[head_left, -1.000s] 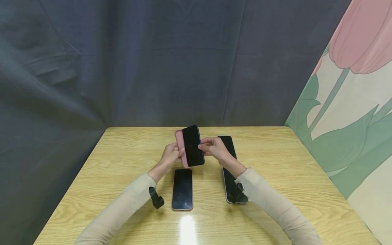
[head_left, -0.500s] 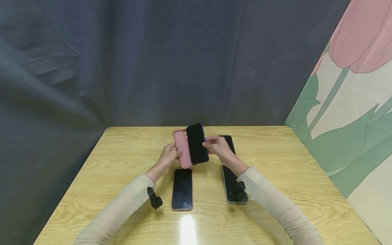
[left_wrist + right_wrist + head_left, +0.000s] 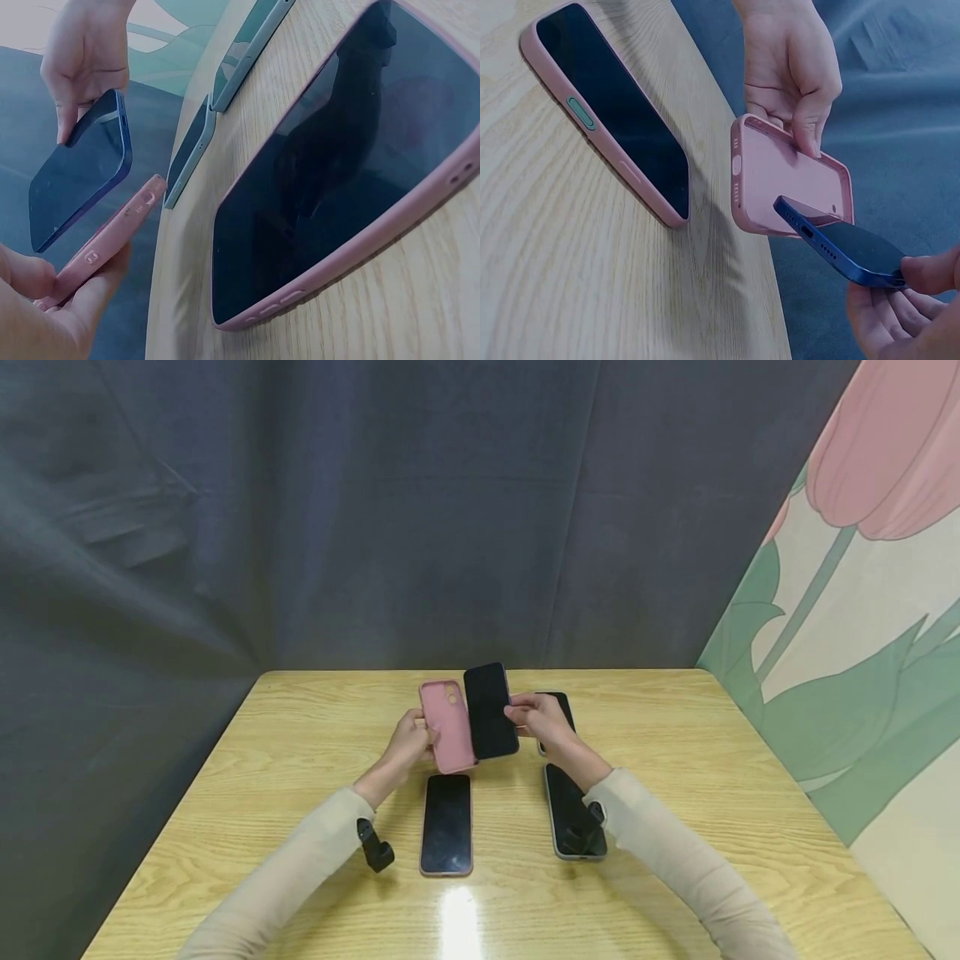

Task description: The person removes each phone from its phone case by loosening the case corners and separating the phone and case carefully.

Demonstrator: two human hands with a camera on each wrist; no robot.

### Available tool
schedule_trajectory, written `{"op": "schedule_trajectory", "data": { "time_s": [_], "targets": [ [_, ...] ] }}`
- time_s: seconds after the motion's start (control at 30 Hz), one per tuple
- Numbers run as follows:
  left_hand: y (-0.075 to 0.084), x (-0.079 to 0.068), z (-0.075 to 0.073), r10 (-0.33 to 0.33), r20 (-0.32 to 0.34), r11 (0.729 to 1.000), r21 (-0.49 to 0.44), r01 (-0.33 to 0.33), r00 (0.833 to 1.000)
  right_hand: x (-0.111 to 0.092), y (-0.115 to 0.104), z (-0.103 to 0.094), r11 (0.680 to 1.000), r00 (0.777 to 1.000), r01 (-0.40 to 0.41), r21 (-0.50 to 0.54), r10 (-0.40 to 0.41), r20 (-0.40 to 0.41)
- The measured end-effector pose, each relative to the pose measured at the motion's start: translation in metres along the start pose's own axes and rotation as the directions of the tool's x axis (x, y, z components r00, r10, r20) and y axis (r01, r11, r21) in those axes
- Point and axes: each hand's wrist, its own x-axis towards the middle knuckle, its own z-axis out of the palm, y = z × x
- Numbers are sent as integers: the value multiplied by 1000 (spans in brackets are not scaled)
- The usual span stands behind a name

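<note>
My left hand [image 3: 407, 745] pinches a pink phone case [image 3: 448, 727] by its left edge, with the bare inside facing up. Just to its right, my right hand [image 3: 545, 720] grips a blue-edged phone [image 3: 489, 710] by its right side, its black screen facing up. Both are held up above the table. In the right wrist view, a corner of the blue phone [image 3: 847, 247] lies over the case's hollow [image 3: 787, 176]; whether they touch I cannot tell. The camera cut-out shows at the far end of the case.
A phone in a pink case [image 3: 447, 823] lies screen up on the wooden table [image 3: 300, 718], nearer me. To the right lie two more dark-screened phones, one nearer [image 3: 573, 814] and one farther [image 3: 558, 703], partly behind my right hand and forearm. A dark curtain [image 3: 420, 527] hangs behind.
The blue phone has come out of the pink case, moving right with my right hand. My left hand has shifted slightly left with the case, baring its inside. The phones on the table stay put.
</note>
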Motion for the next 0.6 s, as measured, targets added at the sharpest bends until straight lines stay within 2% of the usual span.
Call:
{"op": "schedule_trajectory", "data": {
  "time_s": [0.6],
  "targets": [
    [0,-3,-19,5,14,1000,-15,-5,1000,5,1,-5,997,998,-52,64,54,-25]
  ]
}}
